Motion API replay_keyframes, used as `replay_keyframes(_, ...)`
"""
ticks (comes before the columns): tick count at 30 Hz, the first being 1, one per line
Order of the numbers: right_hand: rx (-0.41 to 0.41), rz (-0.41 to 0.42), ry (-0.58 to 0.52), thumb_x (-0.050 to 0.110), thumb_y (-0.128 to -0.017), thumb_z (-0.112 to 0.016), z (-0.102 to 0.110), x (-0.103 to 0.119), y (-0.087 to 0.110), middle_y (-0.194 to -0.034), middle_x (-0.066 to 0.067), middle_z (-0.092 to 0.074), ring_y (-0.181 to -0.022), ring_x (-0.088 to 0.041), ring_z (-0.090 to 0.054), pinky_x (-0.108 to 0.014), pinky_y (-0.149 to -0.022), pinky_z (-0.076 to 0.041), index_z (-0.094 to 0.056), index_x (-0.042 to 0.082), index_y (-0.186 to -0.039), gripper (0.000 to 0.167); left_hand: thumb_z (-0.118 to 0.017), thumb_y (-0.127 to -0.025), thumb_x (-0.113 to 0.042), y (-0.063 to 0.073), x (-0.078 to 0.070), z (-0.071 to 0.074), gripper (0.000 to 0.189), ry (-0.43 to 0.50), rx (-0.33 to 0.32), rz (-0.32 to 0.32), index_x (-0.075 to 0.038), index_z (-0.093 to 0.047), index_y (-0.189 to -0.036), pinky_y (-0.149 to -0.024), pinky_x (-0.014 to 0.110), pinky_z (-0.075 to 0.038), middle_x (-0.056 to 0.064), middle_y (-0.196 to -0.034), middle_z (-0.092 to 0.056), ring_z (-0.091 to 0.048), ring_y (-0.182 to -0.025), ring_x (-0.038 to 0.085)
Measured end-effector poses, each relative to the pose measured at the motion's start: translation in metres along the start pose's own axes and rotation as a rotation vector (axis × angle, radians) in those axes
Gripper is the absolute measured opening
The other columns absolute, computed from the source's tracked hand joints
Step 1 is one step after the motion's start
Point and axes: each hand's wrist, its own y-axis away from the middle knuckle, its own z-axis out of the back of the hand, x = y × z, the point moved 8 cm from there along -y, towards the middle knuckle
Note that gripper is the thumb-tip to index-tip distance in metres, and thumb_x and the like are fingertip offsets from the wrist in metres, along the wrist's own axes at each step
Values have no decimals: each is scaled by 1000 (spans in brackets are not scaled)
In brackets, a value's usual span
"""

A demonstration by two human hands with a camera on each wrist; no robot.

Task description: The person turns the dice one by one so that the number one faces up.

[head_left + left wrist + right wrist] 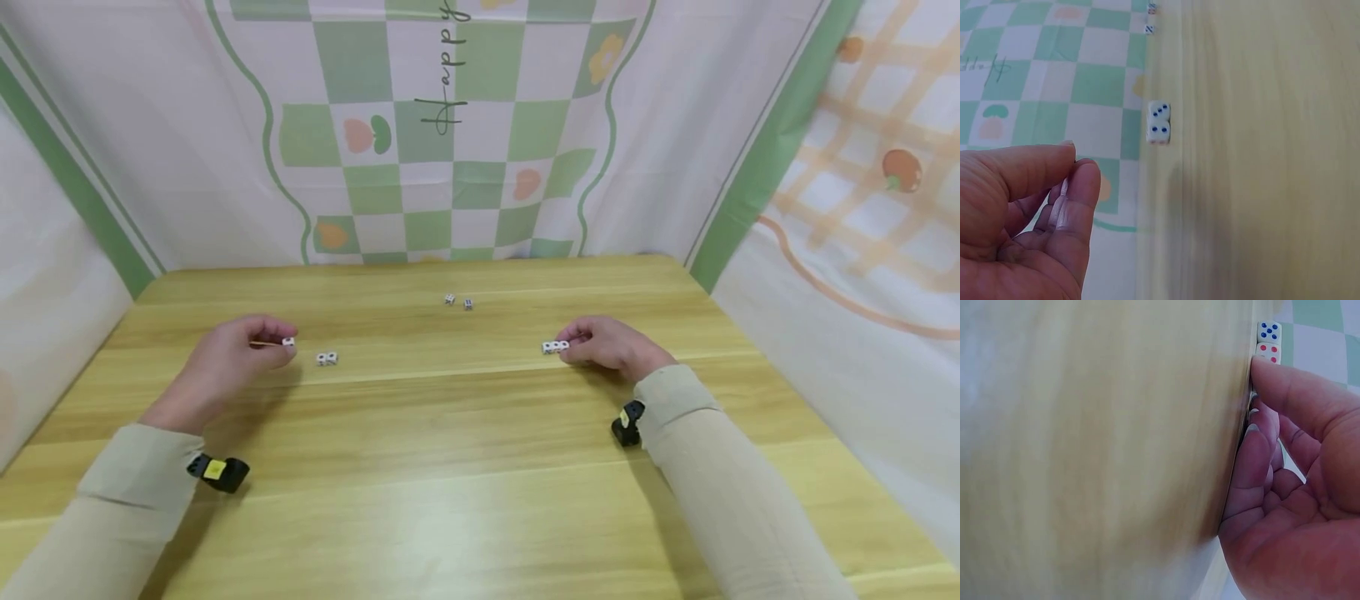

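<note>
Head view: left hand [236, 350] is pinching a die [288, 342] left of the dice pair [327, 358], right hand [606, 344] a dice row's end [565, 345] rightward (best released gently).

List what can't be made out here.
- Left wrist: held die, hidden by left hand.
- Right wrist: head view's rightmost die, hidden by right hand.
- Head: far dice, too small to read.
- Head: sleeves, cut off by lower edge.

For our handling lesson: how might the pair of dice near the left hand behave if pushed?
The dice pair would probably slide, its flat faces resisting rolling. The two, set side by side, might separate. Small beside the left hand, it's likely light.
</note>
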Motion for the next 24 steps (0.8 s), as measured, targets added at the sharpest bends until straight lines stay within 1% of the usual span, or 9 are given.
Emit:
replay_keyframes(3,19,20,10,15,-94,-76,-6,4,-7,-104,-5,-63,-89,-18,-52,-30,-80,-44,-66,-1,-124,36,-67,-102,-25,3,9,9,36,-33,-28,0,-5,-64,-132,-93,39,-50,14,-126,-69,-62,-117,31)
replay_keyframes(6,30,37,19,14,-95,-74,-7,5,-8,-103,-4,-63,-87,-17,-51,-29,-77,-44,-65,-2,-124,35,-69,-100,-21,0,15,13,33,-76,-50,-16,-5,-67,-129,-92,38,-52,14,-122,-72,-65,-114,30)
replay_keyframes(9,34,44,26,14,-95,-73,-4,4,-6,-101,-3,-63,-86,-17,-50,-28,-75,-44,-65,-3,-124,34,-69,-99,-19,-5,16,13,32,-95,-47,-14,-5,-68,-127,-97,43,-52,15,-122,-72,-66,-114,30)
replay_keyframes(11,29,38,28,15,-95,-73,0,1,-1,-101,-3,-62,-86,-17,-50,-27,-74,-44,-65,-3,-124,35,-69,-99,-17,-11,13,9,31,-97,-33,-17,-4,-69,-127,-100,48,-51,16,-123,-71,-65,-115,31)
replay_keyframes(13,26,29,30,15,-96,-74,2,-2,2,-101,-4,-62,-87,-17,-50,-27,-75,-44,-65,-3,-125,36,-68,-99,-16,-14,11,7,31,-98,-23,-10,-3,-68,-126,-100,49,-50,16,-123,-70,-64,-114,31)
replay_keyframes(16,29,22,30,16,-96,-74,2,-3,2,-101,-4,-62,-88,-18,-50,-27,-75,-44,-65,-3,-126,37,-69,-98,-14,-16,11,6,30,-111,-24,-16,-1,-69,-125,-99,49,-51,17,-121,-70,-64,-113,31)
replay_keyframes(24,44,31,21,16,-95,-75,-3,3,-7,-100,-2,-62,-88,-16,-51,-27,-76,-45,-65,-3,-125,36,-71,-96,-13,-19,18,2,26,-145,-14,-27,-1,-72,-119,-100,51,-51,16,-116,-72,-65,-110,31)
